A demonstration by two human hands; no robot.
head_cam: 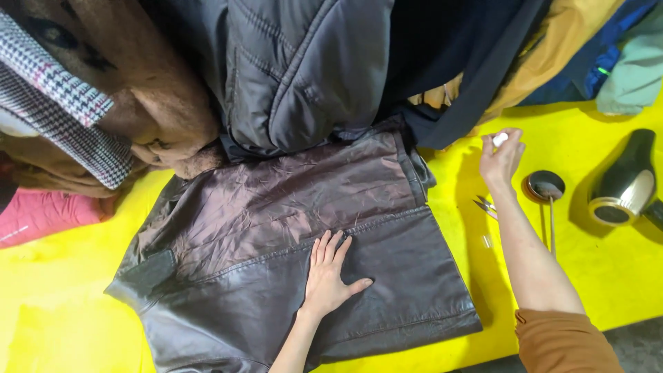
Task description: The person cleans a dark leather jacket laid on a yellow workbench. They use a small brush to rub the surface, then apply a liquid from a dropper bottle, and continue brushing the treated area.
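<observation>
Leather covers most of the near part of the yellow table [62, 324]: a dark brown leather jacket [387, 290] lies flat there, opened so that its shiny purple-brown lining [276, 200] shows in the upper half. The left hand [328, 276] rests flat on the jacket, just below the seam between leather and lining. Its fingers are released and stretched out, the thumb is spread to the side, and they grasp nothing.

To the right, the right arm with an orange-brown sleeve [563, 342] reaches over the bare table. The right hand [501, 159] is beside the jacket's right edge, and its fingertips pinch a small white object [500, 139]; I cannot tell what kind of object it is. Near this hand, small scissors [485, 205] lie on the table. A little more to the right there is a round dark tool with a thin handle [545, 186], and then a black hair dryer [627, 181] with a silver nozzle.

Farther away, a pile of clothes lies along the table's far side: a grey padded jacket [304, 69] touching the top of the lining, a brown furry coat [152, 90], a checked coat [62, 103], a pink garment [41, 214] at the left edge, and a mustard yellow garment [552, 48].
</observation>
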